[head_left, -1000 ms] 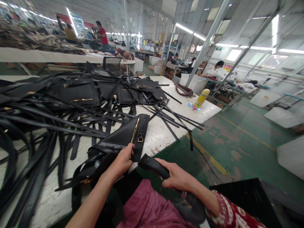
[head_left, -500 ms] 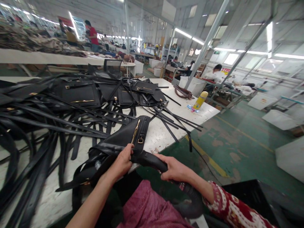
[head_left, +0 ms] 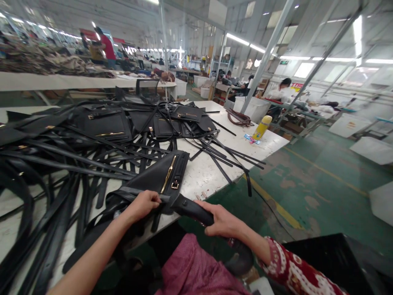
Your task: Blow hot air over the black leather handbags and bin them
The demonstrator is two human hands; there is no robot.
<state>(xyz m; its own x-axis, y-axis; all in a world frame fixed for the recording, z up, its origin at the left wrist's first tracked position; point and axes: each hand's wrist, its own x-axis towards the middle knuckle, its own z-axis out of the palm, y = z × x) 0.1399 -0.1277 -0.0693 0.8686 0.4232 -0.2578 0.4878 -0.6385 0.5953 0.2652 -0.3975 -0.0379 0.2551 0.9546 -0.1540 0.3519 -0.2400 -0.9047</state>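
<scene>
On the near table edge lies a black bag [head_left: 162,172] with a gold zip and a gold buckle, tilted toward me. My left hand [head_left: 147,205] is closed in a pinch at the bag's near edge, on a black strap. My right hand [head_left: 222,219] wraps round a black tube [head_left: 196,211] with a flared end, like a vacuum hose handle. The flared end points left, close to the left fingers, and hides part of the strap. Below my right wrist the tube bends into a thick curved section [head_left: 242,258].
Several black bags [head_left: 107,123] and many loose straps [head_left: 55,229] cover the white table [head_left: 205,180]. A yellow bottle [head_left: 262,128] and a coil of brown straps [head_left: 238,117] stand toward its right end. A dark bin [head_left: 325,262] is at lower right. People work farther back.
My left hand has moved left and slightly down along the strap, away from the tube's flared end. The bag has shifted a little left with it. My right hand still grips the tube.
</scene>
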